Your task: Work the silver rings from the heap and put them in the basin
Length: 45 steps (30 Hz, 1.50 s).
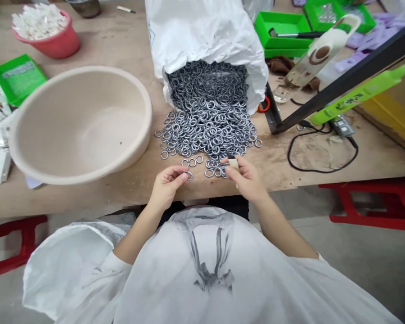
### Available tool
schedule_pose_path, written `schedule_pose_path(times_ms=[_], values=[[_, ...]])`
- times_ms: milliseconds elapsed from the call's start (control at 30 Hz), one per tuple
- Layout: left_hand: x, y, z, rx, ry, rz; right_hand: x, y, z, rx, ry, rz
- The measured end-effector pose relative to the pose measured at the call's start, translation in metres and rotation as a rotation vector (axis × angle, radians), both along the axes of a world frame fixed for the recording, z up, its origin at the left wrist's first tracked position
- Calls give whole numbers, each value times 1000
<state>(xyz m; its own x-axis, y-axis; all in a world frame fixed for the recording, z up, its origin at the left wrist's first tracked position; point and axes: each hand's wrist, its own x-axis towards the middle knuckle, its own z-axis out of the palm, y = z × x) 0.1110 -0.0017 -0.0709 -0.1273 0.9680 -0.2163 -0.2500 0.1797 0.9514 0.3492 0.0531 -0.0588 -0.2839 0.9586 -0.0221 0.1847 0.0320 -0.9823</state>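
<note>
Between the thumb and fingers of my left hand (168,182) is a metal ring (189,176), held just above the table's front part. My right hand (245,177) is closed on a short cream-coloured piece with a black end (233,163); its exact kind cannot be made out. Both hands are at the near side of a heap of grey metal rings (209,130), which spills from the mouth of a white sack (205,31) lying on its side. A few loose rings (192,162) lie between the hands.
To the left stands a big beige basin (84,168) with a small dark speck inside. Beyond it are a green tray (20,78) and a red bowl (54,42) of white pieces. At right are a black metal bar (344,74), a bottle (319,56) and a cable (290,153).
</note>
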Motion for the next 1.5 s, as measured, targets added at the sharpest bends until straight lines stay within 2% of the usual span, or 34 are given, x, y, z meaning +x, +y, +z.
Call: schedule_pose_path(times_ms=[67,167,267,400,467,567,633,733,833,933,1033,1133,1267,1367,1500], values=[[4,-1,3,-7,-67,-27,-28,-7,8,57,-1,118],[8,-4,8,-15,-111,-25,-54,-9,15,27,-52,247],[11,-6,9,7,-87,42,-69,-11,14,-23,1,243],[19,-8,5,-5,-109,51,-85,-19,8,-172,227,187],[23,-10,4,-16,-166,41,-89,-21,5,-226,278,175],[27,-11,6,-48,-232,23,-88,-19,4,-183,267,177],[28,-12,8,-87,-272,6,-85,-17,5,-166,263,251],[28,-12,8,-121,-313,-18,-83,-15,7,-228,313,330],[28,-13,6,-97,-312,-38,-86,-17,7,-242,353,270],[29,-14,7,-69,-292,-37,-89,-15,6,-253,350,276],[30,-15,13,-63,-283,-41,-87,-10,4,-143,265,229],[29,-15,20,-53,-306,-42,-77,-7,6,105,73,176],[28,-16,24,-60,-351,-32,-63,-14,12,404,-242,314],[30,-17,24,-87,-338,-12,-60,-19,16,514,-377,369],[32,-17,23,-87,-310,-16,-61,-21,17,553,-444,394]])
